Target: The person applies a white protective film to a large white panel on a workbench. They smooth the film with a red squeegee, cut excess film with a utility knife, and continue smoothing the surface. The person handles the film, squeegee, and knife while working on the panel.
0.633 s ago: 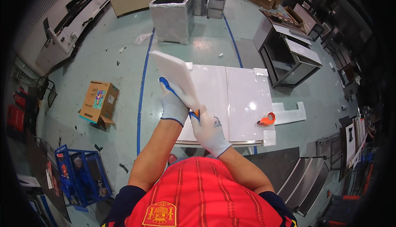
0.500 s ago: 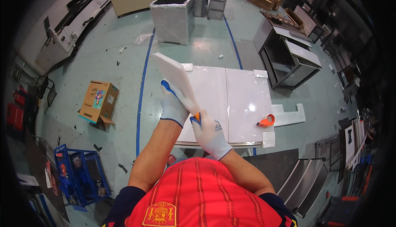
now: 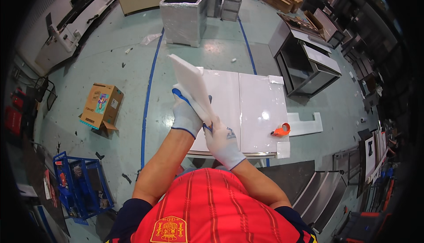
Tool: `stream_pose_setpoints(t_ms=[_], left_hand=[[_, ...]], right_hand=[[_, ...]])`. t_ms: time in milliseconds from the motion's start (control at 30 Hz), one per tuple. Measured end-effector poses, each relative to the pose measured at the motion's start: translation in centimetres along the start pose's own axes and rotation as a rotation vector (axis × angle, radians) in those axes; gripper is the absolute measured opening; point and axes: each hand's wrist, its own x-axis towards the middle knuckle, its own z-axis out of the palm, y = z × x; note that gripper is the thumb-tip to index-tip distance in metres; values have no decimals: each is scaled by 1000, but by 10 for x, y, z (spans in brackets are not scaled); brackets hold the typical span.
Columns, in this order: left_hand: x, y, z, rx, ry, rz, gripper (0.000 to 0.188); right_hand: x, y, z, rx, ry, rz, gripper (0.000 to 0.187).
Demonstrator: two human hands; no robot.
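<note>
In front of me my left hand (image 3: pixel 185 116) is closed around a thick white foam sheet (image 3: pixel 191 79), held tilted above a white-topped panel. A narrow flap of foam parts from the sheet beside the left thumb. My right hand (image 3: pixel 224 143) is closed at the sheet's lower end, with a small orange tool mostly hidden in its fingers; its exact kind does not show. Both hands wear pale gloves, with blue showing on the left thumb. Beneath them lies the glossy white panel (image 3: pixel 260 106), its seam running away from me and white foam pieces (image 3: pixel 283 149) at its corners.
An orange tape dispenser (image 3: pixel 281 130) rests at the panel's right edge, with a cut foam piece (image 3: pixel 304 124) beyond. Left are a cardboard box (image 3: pixel 98 106) and a blue cart (image 3: pixel 84 185). A wrapped cabinet (image 3: pixel 183 22) stands ahead; a metal frame cabinet (image 3: pixel 304 66) stands right.
A flap of foam has come apart from the sheet next to my left hand. My right hand has dropped slightly, and less of the orange tool shows. The view has shifted a little.
</note>
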Motion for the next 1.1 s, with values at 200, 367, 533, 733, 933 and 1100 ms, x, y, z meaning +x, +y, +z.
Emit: stream_pose_setpoints(t_ms=[200, 367, 533, 733, 933, 1100], left_hand=[[1, -11, -15, 38, -215, -7, 70], [7, -12, -51, 179, -590, -69, 55], [17, -21, -61, 11, -291, -25, 26], [32, -32, -81, 32, -266, -35, 28], [75, -43, -175, 435, -328, -285, 28], [110, -11, -281, 1259, -74, -91, 30]], right_hand=[[2, 14, -3, -39, 40, -167, 26], [-2, 23, -30, 480, -75, 127, 25], [-11, 29, -42, 781, -97, 283, 37], [-41, 68, -41, 985, 392, -134, 53], [-145, 191, -18, 1754, 1014, 823, 65], [-285, 195, 76, 1492, 1084, 1189, 43]])
